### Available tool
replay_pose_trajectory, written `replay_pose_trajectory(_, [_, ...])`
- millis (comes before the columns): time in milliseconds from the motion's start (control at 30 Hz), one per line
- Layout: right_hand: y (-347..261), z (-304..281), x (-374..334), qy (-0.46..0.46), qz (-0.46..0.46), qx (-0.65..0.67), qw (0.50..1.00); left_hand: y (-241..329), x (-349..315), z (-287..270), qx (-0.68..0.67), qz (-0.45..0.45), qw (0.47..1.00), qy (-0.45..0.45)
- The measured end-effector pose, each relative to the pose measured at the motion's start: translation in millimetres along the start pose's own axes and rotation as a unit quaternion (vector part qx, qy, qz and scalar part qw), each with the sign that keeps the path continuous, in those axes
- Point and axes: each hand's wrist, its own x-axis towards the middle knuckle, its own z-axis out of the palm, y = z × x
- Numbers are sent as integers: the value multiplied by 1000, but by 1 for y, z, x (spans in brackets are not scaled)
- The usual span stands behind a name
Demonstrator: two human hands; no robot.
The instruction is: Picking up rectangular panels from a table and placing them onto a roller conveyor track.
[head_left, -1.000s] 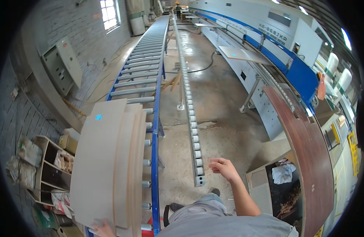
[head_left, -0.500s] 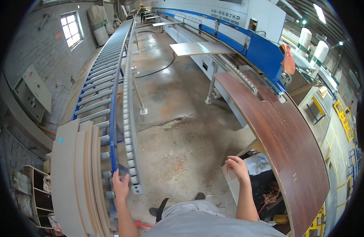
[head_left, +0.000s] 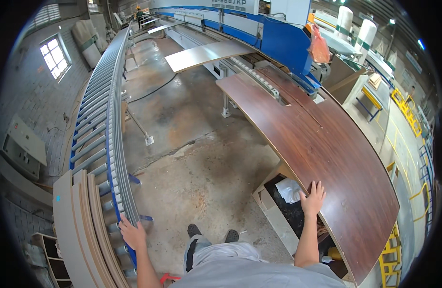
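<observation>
My left hand (head_left: 133,234) rests with its fingers stretched out at the blue side rail (head_left: 116,204) of the roller conveyor (head_left: 94,129). Just left of it, a stack of pale boards (head_left: 77,230) lies on the rollers. On the right, my right hand (head_left: 313,199) is open, its fingers spread over the near edge of a brown wood-grain tabletop (head_left: 341,177). Neither hand holds anything. Beneath that edge, partly hidden by the tabletop, is an open bin (head_left: 278,216) containing a white crumpled bag (head_left: 288,190).
A long blue-and-white machine (head_left: 283,41) runs along the far right, with a pale flat panel (head_left: 206,54) jutting over its side. An orange bag (head_left: 319,45) hangs at its end. A black cable (head_left: 154,89) crosses the floor. Far off stands another person (head_left: 139,15).
My right hand has gone from loosely curled above the bin to spread on the tabletop edge. My left hand has shifted left and lower along the rail. The view has turned right.
</observation>
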Motion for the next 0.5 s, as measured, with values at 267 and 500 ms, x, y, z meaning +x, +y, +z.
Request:
replay_pose_trajectory(267, [3, 20, 0, 24, -1, -115, 993, 7, -2, -3, 37, 6, 999, 16])
replay_pose_trajectory(500, [-2, 23, -1, 33, 25, -124, 991, 1, -1, -1, 25, -13, 1000, 2])
